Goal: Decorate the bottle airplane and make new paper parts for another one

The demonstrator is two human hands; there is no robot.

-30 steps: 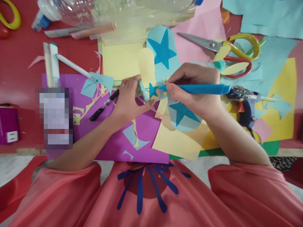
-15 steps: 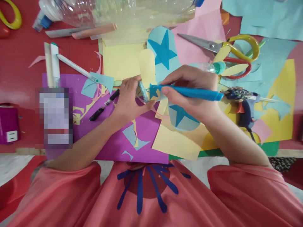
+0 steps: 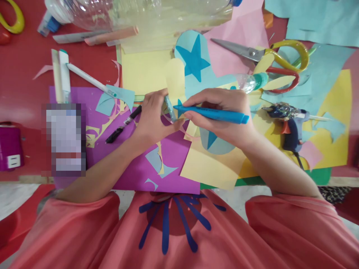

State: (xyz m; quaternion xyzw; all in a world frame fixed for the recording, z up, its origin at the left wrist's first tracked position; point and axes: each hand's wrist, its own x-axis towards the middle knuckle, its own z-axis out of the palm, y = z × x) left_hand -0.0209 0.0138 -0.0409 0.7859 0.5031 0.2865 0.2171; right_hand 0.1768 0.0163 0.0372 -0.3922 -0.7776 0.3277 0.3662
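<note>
My right hand grips a blue marker, its tip at a small blue star on yellow paper. My left hand pinches a paper piece with a light-blue edge, thumb below and fingers above. A yellow rounded paper petal rises just beyond that piece. Behind it, a light-blue paper petal bears a large blue star. Another light-blue petal with a star lies partly hidden under my right hand.
Open scissors lie at the upper right, above a glue gun. Plastic bottles line the far side. A black pen, white markers, a pixelated rectangular device and paper scraps lie left on purple paper.
My right hand and the blue marker have shifted slightly left and down, the tip now at the star's left point. The left hand stays nearly still.
</note>
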